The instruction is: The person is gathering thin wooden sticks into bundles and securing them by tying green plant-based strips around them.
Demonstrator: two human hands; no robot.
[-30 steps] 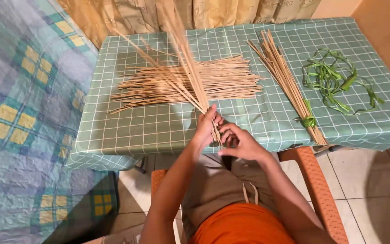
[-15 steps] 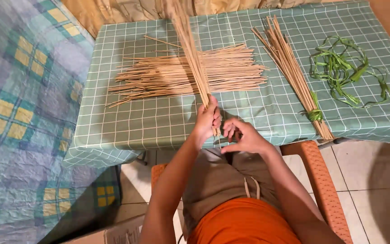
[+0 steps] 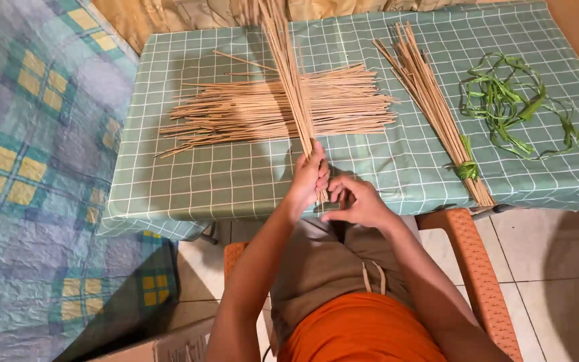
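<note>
Left hand (image 3: 308,175) clenched around a bundle of thin sticks (image 3: 289,74) at frame centre; right hand (image 3: 360,202) loosely curled, pinching their lower ends. One loose stick pile (image 3: 236,114), one tied bundle (image 3: 430,100), green strips (image 3: 510,107) upper right.

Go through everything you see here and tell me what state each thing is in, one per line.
Left hand: closed around a bundle.
Held sticks: gathered, fanning upward.
Right hand: fingers at the bundle's lower end.
Loose stick pile: untied, spread flat.
Tied bundle: bound with a green strip.
Green strips: loose, tangled.
</note>
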